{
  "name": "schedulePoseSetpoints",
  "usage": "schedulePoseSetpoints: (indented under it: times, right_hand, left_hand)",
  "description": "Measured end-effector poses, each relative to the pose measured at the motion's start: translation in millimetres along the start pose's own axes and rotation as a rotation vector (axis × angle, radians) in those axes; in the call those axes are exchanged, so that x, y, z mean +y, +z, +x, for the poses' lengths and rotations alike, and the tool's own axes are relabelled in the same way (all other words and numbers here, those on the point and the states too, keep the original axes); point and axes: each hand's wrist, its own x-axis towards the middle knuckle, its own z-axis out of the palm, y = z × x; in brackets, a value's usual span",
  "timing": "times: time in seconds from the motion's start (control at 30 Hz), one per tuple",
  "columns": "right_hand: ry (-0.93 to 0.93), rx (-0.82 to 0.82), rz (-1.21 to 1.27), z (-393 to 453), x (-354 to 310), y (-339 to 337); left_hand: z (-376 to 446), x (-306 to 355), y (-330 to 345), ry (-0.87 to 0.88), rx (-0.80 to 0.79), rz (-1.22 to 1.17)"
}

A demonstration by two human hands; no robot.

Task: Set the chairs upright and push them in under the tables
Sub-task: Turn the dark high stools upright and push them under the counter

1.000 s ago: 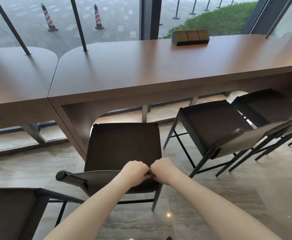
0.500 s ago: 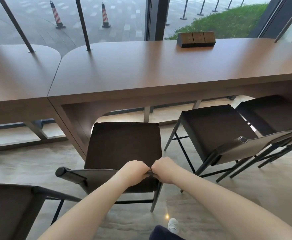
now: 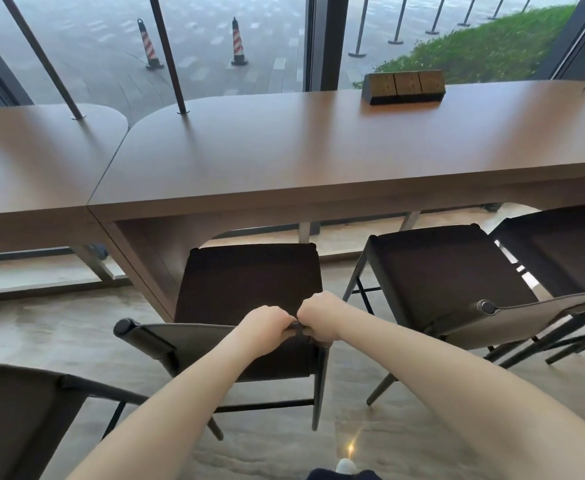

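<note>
A dark brown upright chair with a flat square seat [image 3: 249,282] and black metal legs stands at the near edge of the long brown wooden table [image 3: 318,161], close to that table's left corner, with the front of its seat just reaching under the tabletop. Both hands grip the top rail of its grey backrest [image 3: 187,341] near the right end: the left hand [image 3: 266,325] and the right hand [image 3: 318,317] are each curled into a closed fist around the rail, knuckles touching.

Four chairs show in all. A second [image 3: 450,271] stands to the right along the same near edge, its seat front near the tabletop edge, and a third [image 3: 561,251] is just beyond it at the right border of the view. The fourth [image 3: 17,417] is only partly seen at the lower left, well back from the tables.

There are two tables: the long one and a second brown wooden table [image 3: 34,161] touching it on the left. One dark block with three wooden-faced panels [image 3: 405,84] sits near the long table's far edge. Outside the window stand two red-and-white striped cones [image 3: 239,41].
</note>
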Motion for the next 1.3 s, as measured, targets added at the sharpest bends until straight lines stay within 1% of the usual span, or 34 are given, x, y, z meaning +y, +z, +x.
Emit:
schedulePoseSetpoints:
  times: [0.23, 0.6, 0.77, 1.1, 1.3]
  right_hand:
    - [-0.070, 0.025, -0.079, -7, 36, 23]
    - [-0.108, 0.086, -0.079, -17, 79, 68]
    - [-0.118, 0.091, -0.069, -16, 79, 66]
    - [-0.129, 0.014, -0.064, -20, 60, 59]
    - [-0.099, 0.047, -0.051, -19, 55, 62]
  left_hand:
    - [22, 31, 9, -0.061, 0.044, -0.037]
    - [58, 70, 24, -0.092, 0.006, 0.023]
    - [59, 70, 21, -0.110, -0.012, 0.021]
    - [45, 66, 27, -0.117, -0.008, -0.013]
    - [41, 63, 29, -0.116, 0.010, 0.004]
